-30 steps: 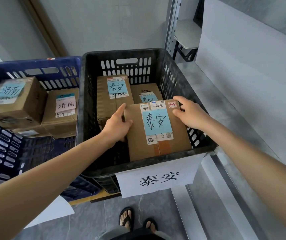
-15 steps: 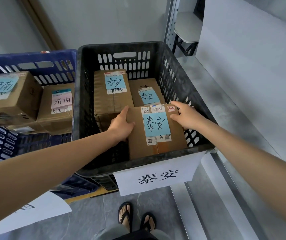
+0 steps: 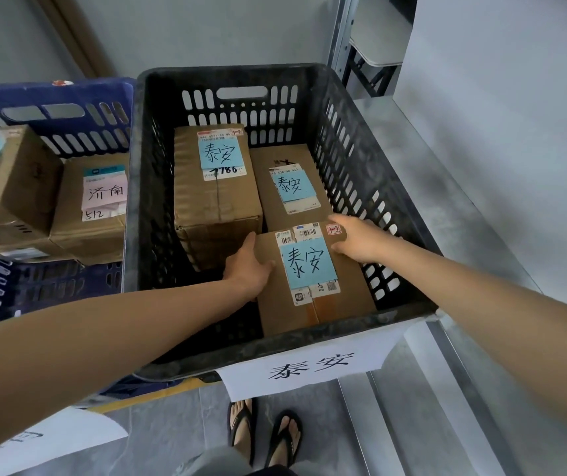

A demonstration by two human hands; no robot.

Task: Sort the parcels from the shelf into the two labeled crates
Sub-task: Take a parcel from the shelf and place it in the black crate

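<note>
A cardboard parcel (image 3: pixel 313 297) with a blue handwritten label lies in the near right part of the black crate (image 3: pixel 275 348). My left hand (image 3: pixel 249 266) grips its left edge and my right hand (image 3: pixel 357 240) grips its far right corner. Two more blue-labelled parcels lie behind it: a tall parcel (image 3: pixel 215 197) at the back left and a lower parcel (image 3: pixel 290 187) at the back right. A white paper label (image 3: pixel 306 367) hangs on the crate's near wall. The blue crate (image 3: pixel 51 108) to the left holds parcels, one with a pink label (image 3: pixel 103 192).
The grey metal shelf surface (image 3: pixel 453 187) runs along the right, with its front rail (image 3: pixel 447 389) near my right arm. A grey wall stands behind the crates. My sandalled feet (image 3: pixel 264 434) are on the floor below the black crate.
The parcel in both hands has sunk lower into the black crate, down to the near right of its bottom. Both hands stayed on it.
</note>
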